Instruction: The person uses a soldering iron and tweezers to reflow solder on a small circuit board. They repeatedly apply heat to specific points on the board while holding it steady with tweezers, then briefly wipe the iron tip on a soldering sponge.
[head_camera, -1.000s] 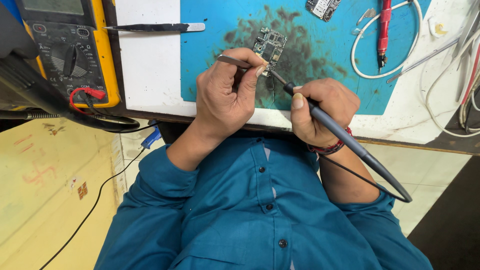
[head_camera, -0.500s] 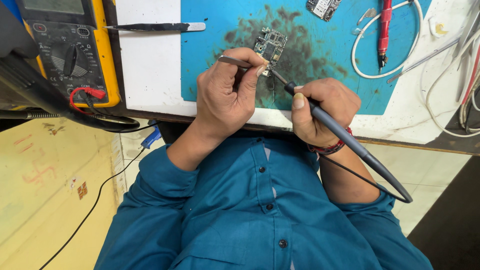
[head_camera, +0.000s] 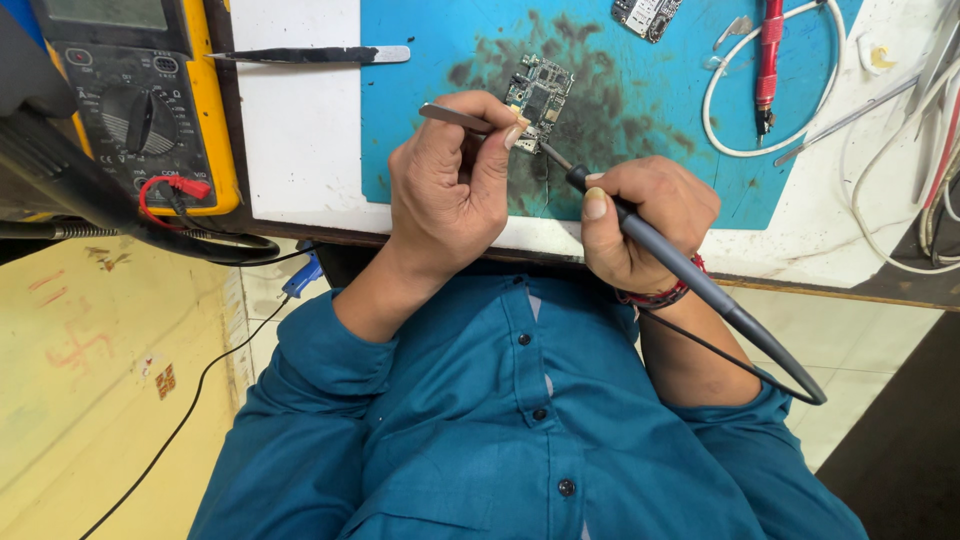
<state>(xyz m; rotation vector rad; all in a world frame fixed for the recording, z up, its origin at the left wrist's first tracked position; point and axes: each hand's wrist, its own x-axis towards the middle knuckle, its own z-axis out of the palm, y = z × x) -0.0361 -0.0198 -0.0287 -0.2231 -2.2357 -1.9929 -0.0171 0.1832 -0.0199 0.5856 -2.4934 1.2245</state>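
Soldering iron (head_camera: 660, 252) lies slanted in the right hand (head_camera: 645, 232), which is closed around its grey handle; the long axis runs from the cable end at lower right up to the tip at upper left, and the tip meets the small circuit board (head_camera: 538, 95) on the blue mat (head_camera: 640, 110) of the bench (head_camera: 300, 140). Tweezers (head_camera: 462, 119) are pinched in the left hand (head_camera: 452, 190), pointing right toward the same board.

Matt blue work mat (head_camera: 660, 150), stained with dark sooty patches; bare circuit board (head_camera: 539, 95) with small metallic parts; dull metal tweezers (head_camera: 455, 117); smooth grey plastic soldering iron (head_camera: 680, 262); glossy yellow plastic multimeter (head_camera: 150, 100); smooth white tabletop (head_camera: 300, 150).
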